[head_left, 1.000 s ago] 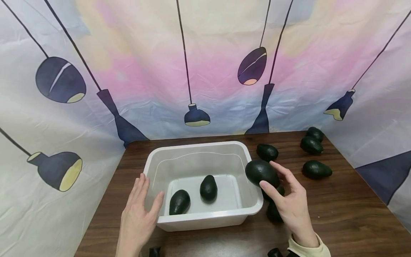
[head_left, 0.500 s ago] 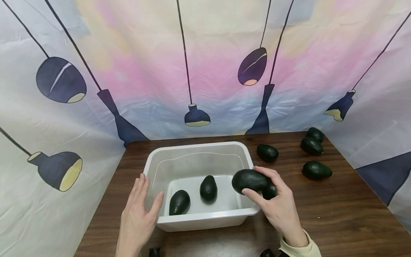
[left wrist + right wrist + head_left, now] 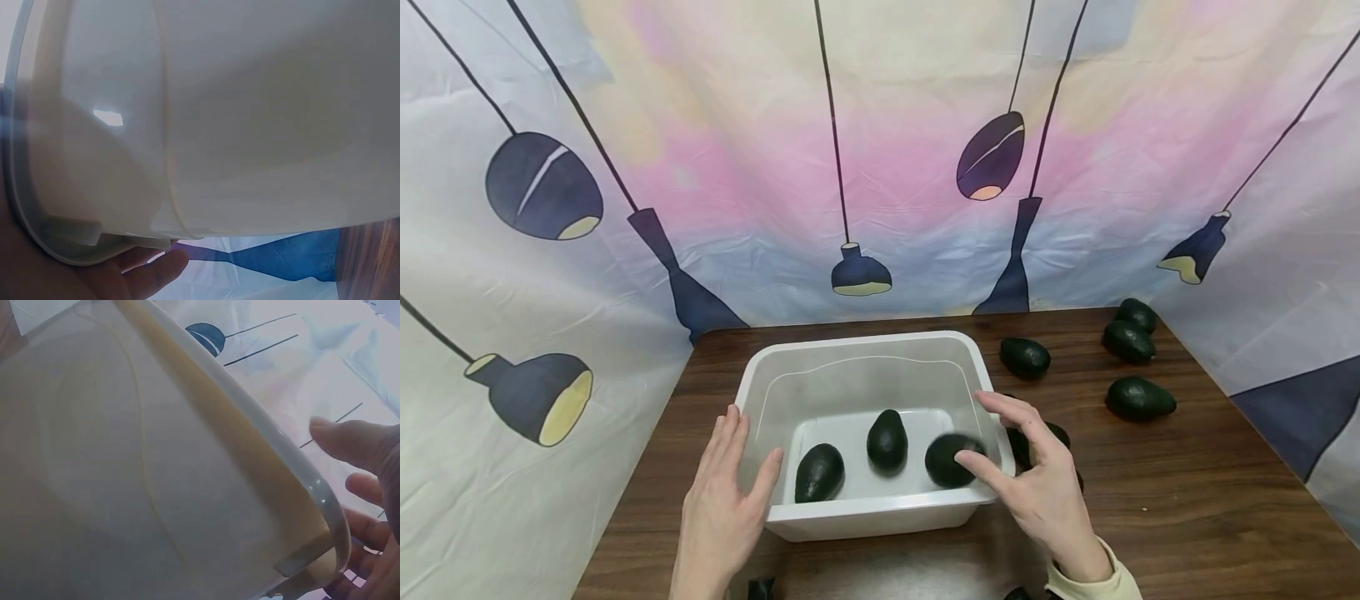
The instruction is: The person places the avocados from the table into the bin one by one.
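Avocado, head view: inside the white plastic tub, partly behind the spread right hand's thumb; probably firm, weighty, smooth, so cup its middle. Left hand lies open at the rim. Left-wrist view: fingers outside the tub. Right-wrist view: fingers grip nothing.

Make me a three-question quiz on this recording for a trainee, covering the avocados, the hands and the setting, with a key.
1. Count: In the head view, how many avocados show inside the white bin?
2. True or false: The left hand is gripping an avocado.
3. Multiple choice: What does the white bin stand on?
A) a metal tray
B) a wood-grain table
C) a striped mat

Key
1: Three.
2: False; it is at the bin's left rim, fingers extended.
3: B.
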Available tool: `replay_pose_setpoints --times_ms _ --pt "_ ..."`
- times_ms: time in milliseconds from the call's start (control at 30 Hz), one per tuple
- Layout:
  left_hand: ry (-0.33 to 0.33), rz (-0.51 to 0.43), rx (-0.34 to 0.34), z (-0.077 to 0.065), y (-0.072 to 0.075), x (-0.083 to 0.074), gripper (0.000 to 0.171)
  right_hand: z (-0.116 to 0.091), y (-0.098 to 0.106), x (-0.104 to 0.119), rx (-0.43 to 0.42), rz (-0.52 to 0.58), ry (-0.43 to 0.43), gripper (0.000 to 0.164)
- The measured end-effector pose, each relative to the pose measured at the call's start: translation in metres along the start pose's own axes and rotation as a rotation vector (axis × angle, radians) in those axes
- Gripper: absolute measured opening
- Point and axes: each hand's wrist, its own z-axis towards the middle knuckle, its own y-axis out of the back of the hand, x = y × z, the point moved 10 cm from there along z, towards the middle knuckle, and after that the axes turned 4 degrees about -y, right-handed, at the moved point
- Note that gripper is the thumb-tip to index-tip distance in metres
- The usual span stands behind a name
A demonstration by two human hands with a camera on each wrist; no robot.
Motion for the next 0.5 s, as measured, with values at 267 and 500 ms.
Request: replay_pose_setpoints --times_ms 267,500 --pt "0.001 0.000 0.002 0.000 0.000 0.000 0.068 0.000 0.010 -0.007 -0.036 0.035 -0.095 0.048" --pt "0.010 -0.003 0.005 0.000 -0.001 0.000 0.069 -0.003 0.025 -0.024 -0.089 -0.005 -0.149 0.047"
